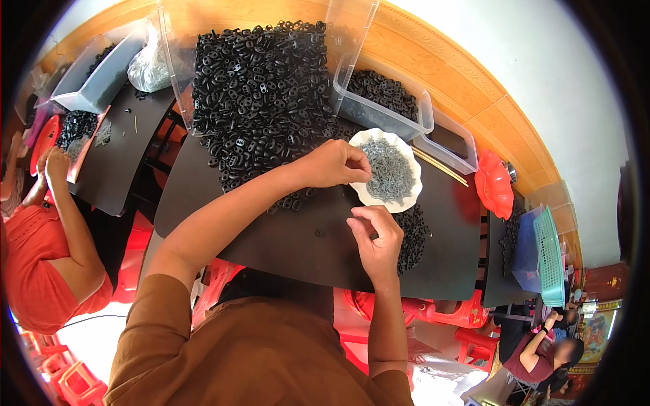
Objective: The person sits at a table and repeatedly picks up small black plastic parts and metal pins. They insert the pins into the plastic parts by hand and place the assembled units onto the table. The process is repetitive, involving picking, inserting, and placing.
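My left hand reaches over the near-left rim of a white scalloped bowl. Its fingertips are pinched together, and whatever is between them is too small to make out. Many small grey, thin pieces fill the bowl. Just below the bowl is my right hand, fingers curled and thumb close to the index finger; anything held there is hidden. Beside it lies a small heap of black oval pieces with holes. A large mound of the same black pieces spreads out of a clear bin, left of the bowl.
On the dark table, a clear container of black pieces stands behind the bowl. Wooden chopsticks and a red scalloped dish are to the right. Another person works at a table on the left.
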`<state>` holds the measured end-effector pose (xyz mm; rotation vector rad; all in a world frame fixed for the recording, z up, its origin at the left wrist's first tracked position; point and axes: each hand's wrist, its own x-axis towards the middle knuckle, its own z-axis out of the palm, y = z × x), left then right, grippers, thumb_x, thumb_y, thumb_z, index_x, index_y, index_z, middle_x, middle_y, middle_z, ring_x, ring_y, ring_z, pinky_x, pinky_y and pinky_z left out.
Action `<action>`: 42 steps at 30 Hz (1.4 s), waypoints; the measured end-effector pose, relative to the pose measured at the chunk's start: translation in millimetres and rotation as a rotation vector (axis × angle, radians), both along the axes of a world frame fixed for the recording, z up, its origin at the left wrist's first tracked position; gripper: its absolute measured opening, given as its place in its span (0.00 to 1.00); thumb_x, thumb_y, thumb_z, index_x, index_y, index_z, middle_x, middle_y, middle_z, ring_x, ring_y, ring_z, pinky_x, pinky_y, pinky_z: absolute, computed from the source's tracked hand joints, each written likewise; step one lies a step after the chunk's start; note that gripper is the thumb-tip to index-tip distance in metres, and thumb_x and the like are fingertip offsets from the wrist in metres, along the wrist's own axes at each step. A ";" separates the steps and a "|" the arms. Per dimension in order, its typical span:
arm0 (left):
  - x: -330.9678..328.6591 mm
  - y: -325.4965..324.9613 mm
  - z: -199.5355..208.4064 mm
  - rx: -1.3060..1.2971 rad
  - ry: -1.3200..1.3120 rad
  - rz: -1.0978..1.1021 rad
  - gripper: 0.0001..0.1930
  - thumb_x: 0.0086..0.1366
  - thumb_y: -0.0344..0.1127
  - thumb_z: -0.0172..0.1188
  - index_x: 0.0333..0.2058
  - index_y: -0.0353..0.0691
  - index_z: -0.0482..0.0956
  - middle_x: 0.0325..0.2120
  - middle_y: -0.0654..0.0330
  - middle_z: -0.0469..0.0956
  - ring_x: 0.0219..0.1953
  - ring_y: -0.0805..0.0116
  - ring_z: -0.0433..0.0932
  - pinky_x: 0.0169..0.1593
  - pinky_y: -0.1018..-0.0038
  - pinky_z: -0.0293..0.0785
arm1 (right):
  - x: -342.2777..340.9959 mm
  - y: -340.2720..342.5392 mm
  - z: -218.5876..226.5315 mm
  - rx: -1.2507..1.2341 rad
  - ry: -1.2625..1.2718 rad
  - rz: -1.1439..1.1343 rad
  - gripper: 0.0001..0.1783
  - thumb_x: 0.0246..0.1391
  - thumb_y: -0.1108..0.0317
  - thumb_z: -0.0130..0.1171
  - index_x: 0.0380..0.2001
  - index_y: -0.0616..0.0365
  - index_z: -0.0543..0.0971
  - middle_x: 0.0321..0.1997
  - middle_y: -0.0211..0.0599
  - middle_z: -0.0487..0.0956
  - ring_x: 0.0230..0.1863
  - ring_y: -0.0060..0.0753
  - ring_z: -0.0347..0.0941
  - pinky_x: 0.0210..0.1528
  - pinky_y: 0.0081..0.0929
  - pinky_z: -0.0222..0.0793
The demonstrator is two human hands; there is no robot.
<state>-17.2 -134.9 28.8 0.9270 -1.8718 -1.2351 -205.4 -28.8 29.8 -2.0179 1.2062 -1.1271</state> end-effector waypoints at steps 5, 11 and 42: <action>-0.8 4.9 0.9 0.084 0.034 -0.050 0.08 0.63 0.37 0.67 0.33 0.38 0.84 0.22 0.69 0.78 0.25 0.81 0.73 0.30 0.80 0.70 | 7.5 -20.9 1.3 -0.200 -0.009 -0.184 0.16 0.50 0.83 0.65 0.44 0.61 0.81 0.37 0.37 0.82 0.31 0.28 0.78 0.29 0.21 0.72; -4.2 3.6 7.7 0.213 0.108 -0.141 0.09 0.64 0.38 0.66 0.32 0.39 0.84 0.23 0.69 0.78 0.27 0.80 0.72 0.34 0.80 0.71 | -5.7 -45.9 -2.5 -0.199 -0.035 -0.195 0.12 0.51 0.82 0.65 0.40 0.61 0.83 0.35 0.38 0.83 0.31 0.28 0.80 0.34 0.23 0.75; -18.9 27.7 12.8 -0.887 -0.366 0.175 0.10 0.54 0.28 0.59 0.36 0.42 0.81 0.29 0.61 0.78 0.36 0.59 0.82 0.36 0.64 0.81 | -17.1 -60.9 32.3 0.281 0.119 -0.121 0.04 0.60 0.75 0.59 0.35 0.65 0.78 0.29 0.34 0.80 0.28 0.22 0.75 0.34 0.26 0.75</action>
